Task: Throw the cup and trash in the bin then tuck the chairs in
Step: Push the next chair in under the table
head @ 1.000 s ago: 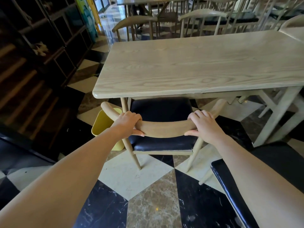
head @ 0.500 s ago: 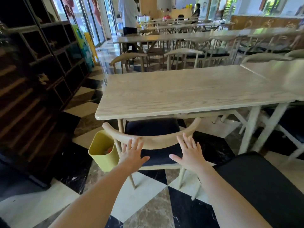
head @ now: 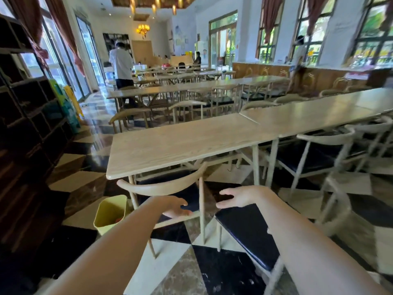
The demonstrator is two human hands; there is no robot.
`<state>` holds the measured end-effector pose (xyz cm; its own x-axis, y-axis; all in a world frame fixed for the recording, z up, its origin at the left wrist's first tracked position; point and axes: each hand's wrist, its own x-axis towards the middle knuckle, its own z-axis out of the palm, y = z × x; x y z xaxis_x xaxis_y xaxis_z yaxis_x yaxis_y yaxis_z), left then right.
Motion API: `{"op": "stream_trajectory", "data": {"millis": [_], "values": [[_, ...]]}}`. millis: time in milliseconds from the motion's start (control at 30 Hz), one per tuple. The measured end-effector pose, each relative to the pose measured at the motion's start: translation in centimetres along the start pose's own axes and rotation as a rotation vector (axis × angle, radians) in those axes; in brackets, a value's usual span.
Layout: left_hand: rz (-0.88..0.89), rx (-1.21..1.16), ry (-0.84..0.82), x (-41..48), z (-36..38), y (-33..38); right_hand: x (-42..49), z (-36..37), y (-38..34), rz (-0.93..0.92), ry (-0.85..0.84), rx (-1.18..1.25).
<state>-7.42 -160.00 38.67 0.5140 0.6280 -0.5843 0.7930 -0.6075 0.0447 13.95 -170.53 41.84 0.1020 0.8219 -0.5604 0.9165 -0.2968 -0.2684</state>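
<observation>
Pale wood chair (head: 161, 186): pushed in at the near short end of the table (head: 182, 145). Only the rear part of its dark cushion shows; the front legs are hidden under the tabletop. The curved backrest runs left to right, parallel to the table's end edge. The seat faces away from the camera, in under the table.

Left hand (head: 175, 206): low in front of the seat's rear edge, below the backrest, fingers loosely curved, grasping nothing. Contact with the chair cannot be told.

Right hand (head: 235, 198): just right of the chair's right rear leg, fingers spread toward the left hand, released.

Second chair (head: 246, 233), lower right: black seat, long side running away from the camera. The right forearm covers part of it and its frame is motion-blurred.

Yellow bin (head: 107, 211): upright on the floor just left of the tucked chair, right side cut by the left forearm. Something reddish lies inside, too small to tell.

Chequered floor (head: 223, 273) underfoot. Dark shelf unit (head: 25, 124) along the left. Person in a white top (head: 121, 64) stands at the far tables.
</observation>
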Motion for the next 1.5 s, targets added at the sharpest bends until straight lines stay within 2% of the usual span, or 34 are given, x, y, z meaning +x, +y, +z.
{"op": "stream_trajectory", "data": {"millis": [100,267,400,567,767,1067,1267,1367,1500], "values": [[0.058,0.058,0.039,-3.4,-1.5,3.8,-6.1,-0.6,1.9,0.058,-0.002,-0.026],[0.214,0.034,0.256,-7.1,-3.0,10.6,-14.2,-1.2,6.0,0.125,0.057,0.004],[0.250,0.031,0.386,-8.3,-2.7,16.1,-18.8,-0.3,10.3,0.099,0.203,-0.008],[0.277,-0.014,0.376,-7.8,-0.9,22.9,-22.4,1.0,17.3,0.085,0.254,-0.018],[0.259,-0.062,0.341,-5.5,1.3,31.2,-25.2,2.4,26.4,0.048,0.223,-0.029],[0.271,-0.070,0.268,-0.1,2.5,39.6,-23.0,3.0,37.0,0.001,0.175,0.025],[0.278,-0.014,0.231,7.2,4.4,43.0,-17.0,3.9,42.8,-0.062,0.212,-0.047],[0.274,0.055,0.293,11.3,5.0,44.2,-13.2,4.2,45.4,-0.105,0.257,-0.079],[0.177,0.030,0.302,16.1,6.6,44.8,-7.2,4.5,48.7,-0.193,0.283,-0.104]]}}
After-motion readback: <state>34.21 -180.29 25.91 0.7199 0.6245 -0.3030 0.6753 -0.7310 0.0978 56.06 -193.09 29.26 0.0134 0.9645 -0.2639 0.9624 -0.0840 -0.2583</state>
